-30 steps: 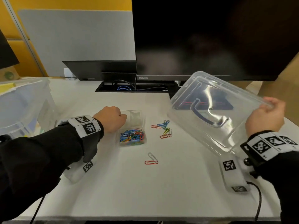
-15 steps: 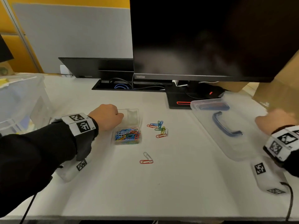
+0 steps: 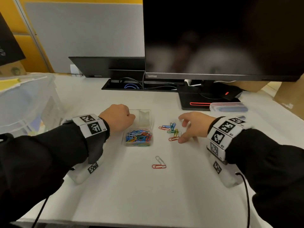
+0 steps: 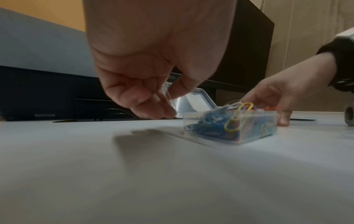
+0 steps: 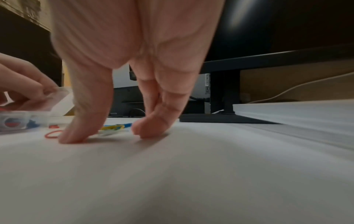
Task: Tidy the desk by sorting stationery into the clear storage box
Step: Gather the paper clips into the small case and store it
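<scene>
Left hand: the left hand was curled, pinching the open lid of the small clear clip box.
Right hand: the right hand was spread wide, fingertips on the desk around the loose paper clips, just right of the clip box; nothing held.
Stray clips: a white and red pair lay nearer the person than the clip box.
Storage box lid: the clear lid with blue handle sat well right of the clip box, by the monitor base.
</scene>
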A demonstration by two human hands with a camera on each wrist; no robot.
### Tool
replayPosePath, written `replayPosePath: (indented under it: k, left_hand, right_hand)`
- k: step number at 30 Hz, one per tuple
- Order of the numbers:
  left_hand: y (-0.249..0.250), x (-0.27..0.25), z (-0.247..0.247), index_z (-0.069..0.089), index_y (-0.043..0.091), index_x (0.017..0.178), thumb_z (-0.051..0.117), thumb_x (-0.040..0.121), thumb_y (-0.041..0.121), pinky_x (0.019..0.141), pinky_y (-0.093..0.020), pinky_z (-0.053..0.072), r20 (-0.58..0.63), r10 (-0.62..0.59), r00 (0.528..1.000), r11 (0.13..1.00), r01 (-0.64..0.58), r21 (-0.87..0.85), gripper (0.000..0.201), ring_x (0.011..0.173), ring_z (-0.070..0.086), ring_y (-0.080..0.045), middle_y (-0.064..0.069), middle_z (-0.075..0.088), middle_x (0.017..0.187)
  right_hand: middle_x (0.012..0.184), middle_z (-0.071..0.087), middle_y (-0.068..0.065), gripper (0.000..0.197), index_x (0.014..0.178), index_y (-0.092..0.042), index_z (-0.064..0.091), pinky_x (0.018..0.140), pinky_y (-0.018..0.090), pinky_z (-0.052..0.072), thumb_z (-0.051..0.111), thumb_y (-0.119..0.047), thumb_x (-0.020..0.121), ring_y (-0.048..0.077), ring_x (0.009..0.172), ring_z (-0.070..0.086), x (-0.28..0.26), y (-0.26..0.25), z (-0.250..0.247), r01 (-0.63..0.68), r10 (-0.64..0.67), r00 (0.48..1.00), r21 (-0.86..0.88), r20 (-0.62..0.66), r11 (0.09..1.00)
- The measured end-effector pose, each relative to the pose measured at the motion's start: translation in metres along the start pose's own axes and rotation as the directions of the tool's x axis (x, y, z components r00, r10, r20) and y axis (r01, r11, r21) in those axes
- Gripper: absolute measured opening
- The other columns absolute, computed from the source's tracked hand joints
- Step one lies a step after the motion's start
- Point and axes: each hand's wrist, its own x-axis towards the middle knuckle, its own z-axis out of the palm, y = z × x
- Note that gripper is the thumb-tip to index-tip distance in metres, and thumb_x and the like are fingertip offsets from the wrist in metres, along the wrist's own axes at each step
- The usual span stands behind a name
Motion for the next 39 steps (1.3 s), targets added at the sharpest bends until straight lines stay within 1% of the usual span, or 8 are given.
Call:
replayPosePath:
  k: [4,9,15,19,24,29,35,39]
  left_hand:
    - [0.0,0.002,0.0,0.062,0.003,0.104,0.042,0.092,0.029,0.078,-0.032,0.045,0.003,0.021,1.0,1.0,-0.021,-0.003,0.035,0.095,0.058,-0.031,-0.016,0.065,0.105]
    - [0.003,0.004,0.0,0.063,0.001,0.103,0.043,0.093,0.026,0.072,-0.027,0.039,-0.008,0.028,1.0,0.999,-0.029,-0.033,0.034,0.087,0.053,-0.026,-0.016,0.065,0.102]
    - [0.006,0.017,-0.003,0.061,-0.002,0.104,0.045,0.091,0.02,0.07,-0.029,0.039,-0.129,-0.054,0.99,0.998,0.051,-0.028,0.03,0.083,0.05,-0.027,-0.017,0.062,0.1]
    - [0.011,0.023,-0.003,0.059,-0.003,0.107,0.044,0.092,0.018,0.071,-0.029,0.04,-0.145,-0.085,0.986,0.994,0.074,-0.084,0.029,0.085,0.051,-0.027,-0.019,0.062,0.11]
    - [0.023,0.006,-0.005,0.041,0.008,0.116,0.048,0.092,0.027,0.065,-0.031,0.037,-0.299,0.048,0.953,0.985,-0.095,-0.145,0.032,0.076,0.053,-0.026,-0.005,0.053,0.081]
    - [0.044,-0.013,0.006,0.061,0.009,0.103,0.048,0.09,0.018,0.08,-0.025,0.044,0.011,0.542,0.841,0.84,-0.542,0.02,0.021,0.091,0.055,-0.018,-0.004,0.058,0.099]
    - [0.052,-0.009,0.017,0.055,0.007,0.122,0.038,0.095,0.016,0.098,-0.035,0.042,0.313,0.504,0.805,0.814,-0.564,0.14,0.034,0.111,0.052,-0.025,-0.011,0.056,0.122]
    - [0.049,-0.016,0.016,0.054,0.014,0.128,0.039,0.095,0.013,0.104,-0.034,0.039,0.347,0.567,0.747,0.772,-0.629,0.09,0.037,0.118,0.051,-0.02,-0.005,0.055,0.129]
  right_hand:
    - [0.092,0.056,-0.009,0.061,0.123,-0.019,0.054,0.065,0.015,0.041,0.079,-0.027,0.068,0.002,0.071,0.049,0.001,-0.003,0.005,0.095,-0.096,0.995,0.039,0.021,0.995]
    - [0.102,0.055,-0.006,0.07,0.12,-0.025,0.053,0.07,0.02,0.042,0.083,-0.038,0.059,0.008,0.081,0.051,0.001,-0.004,0.005,0.119,-0.111,0.99,0.092,-0.088,0.989]
    - [0.106,0.052,-0.004,0.063,0.129,-0.025,0.048,0.079,0.024,0.043,0.071,-0.042,0.073,0.013,0.093,0.053,0.004,-0.013,0.007,0.099,-0.092,0.993,0.081,-0.08,0.992]
    - [0.103,0.051,-0.007,0.073,0.119,-0.024,0.053,0.079,0.024,0.039,0.078,-0.053,0.056,0.012,0.093,0.05,0.001,-0.011,0.006,0.018,-0.013,0.998,0.065,-0.069,0.998]
    - [0.085,0.063,-0.003,0.055,0.097,-0.018,0.063,0.061,0.023,0.048,0.09,-0.028,0.049,0.011,0.066,0.061,-0.004,-0.01,0.007,0.01,-0.014,1.0,0.211,0.015,0.977]
    - [0.072,0.07,0.0,0.027,0.088,-0.013,0.07,0.057,0.017,0.052,0.082,-0.013,0.063,0.004,0.057,0.065,-0.005,-0.017,0.011,0.116,-0.186,0.973,0.411,0.135,0.904]
    - [0.077,0.067,0.008,0.006,0.082,-0.013,0.065,0.047,0.023,0.051,0.06,-0.015,0.083,0.016,0.058,0.062,0.001,-0.013,0.01,0.115,-0.05,0.979,0.329,-0.198,0.937]
    - [0.09,0.068,0.008,0.011,0.091,-0.013,0.063,0.069,0.032,0.056,0.053,-0.016,0.086,0.022,0.08,0.066,0.012,-0.005,0.008,0.112,0.018,0.922,0.31,-0.388,0.944]
